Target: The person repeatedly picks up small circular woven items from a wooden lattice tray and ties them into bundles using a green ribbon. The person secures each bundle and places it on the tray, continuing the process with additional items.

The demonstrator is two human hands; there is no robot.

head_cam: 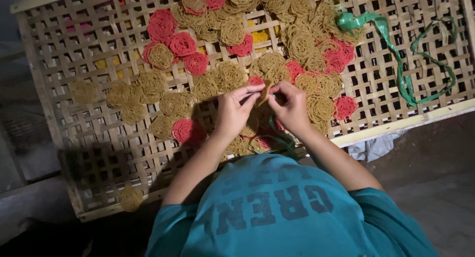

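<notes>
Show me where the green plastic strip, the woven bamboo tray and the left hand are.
green plastic strip (396, 56): head view, middle stretch.
woven bamboo tray (74, 49): head view, bare lattice.
left hand (235, 111): head view, back of hand.

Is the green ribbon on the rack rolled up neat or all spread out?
Spread out. The green ribbon lies in loose, tangled loops across the woven rack, not wound into a roll. One strand also trails near the hands.
</notes>
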